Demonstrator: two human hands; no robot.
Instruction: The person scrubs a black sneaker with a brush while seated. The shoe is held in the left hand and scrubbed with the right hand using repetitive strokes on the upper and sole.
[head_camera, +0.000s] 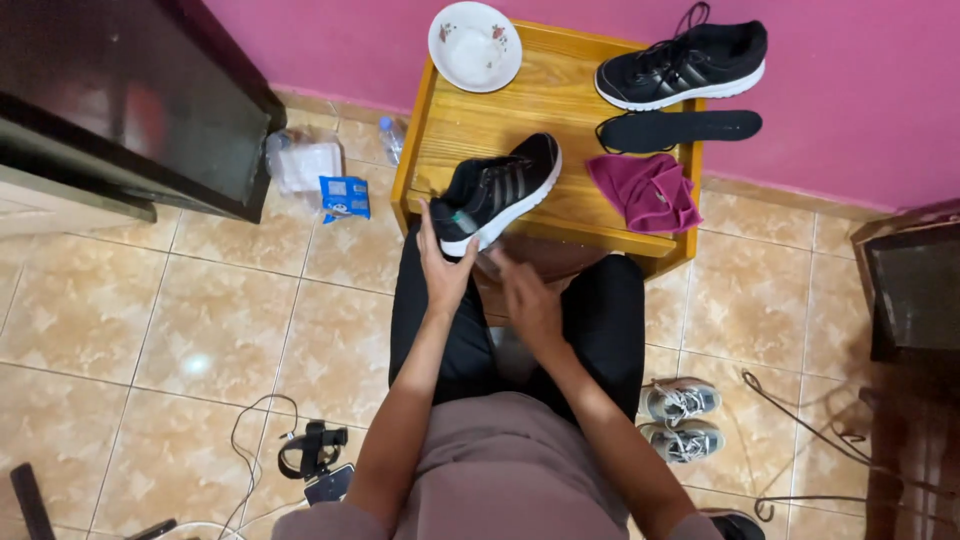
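A black sneaker with a white sole (497, 190) lies on the near edge of a small wooden table (470, 120), its heel toward me. My left hand (442, 267) touches the heel end of this sneaker, fingers apart and not closed around it. My right hand (530, 300) hovers just below the table's front edge, blurred, with nothing seen in it. The second black sneaker (683, 63) stands at the table's far right, with a black insole (680, 128) in front of it and a crumpled magenta cloth (645, 192) nearer me.
A white bowl (474, 45) sits at the table's far left corner. A pink wall runs behind. Grey sneakers (682, 420) lie on the tiled floor by my right leg, cables and a black strap at lower left, dark furniture on both sides.
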